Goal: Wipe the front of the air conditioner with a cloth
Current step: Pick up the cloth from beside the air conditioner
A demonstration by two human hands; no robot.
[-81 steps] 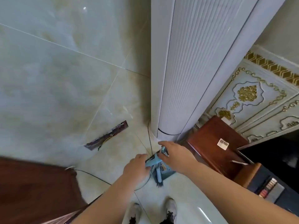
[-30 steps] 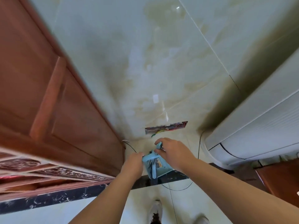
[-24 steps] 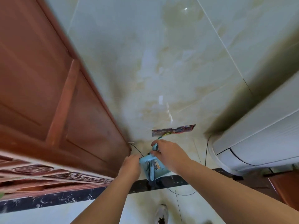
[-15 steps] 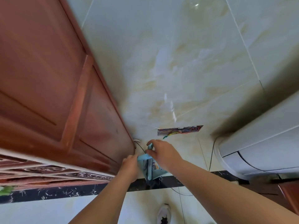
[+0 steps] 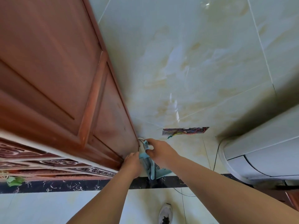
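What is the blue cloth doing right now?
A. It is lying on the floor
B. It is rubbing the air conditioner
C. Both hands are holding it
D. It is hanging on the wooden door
C: the left hand and the right hand both grip the blue cloth in the air, with the air conditioner off to the right, untouched.
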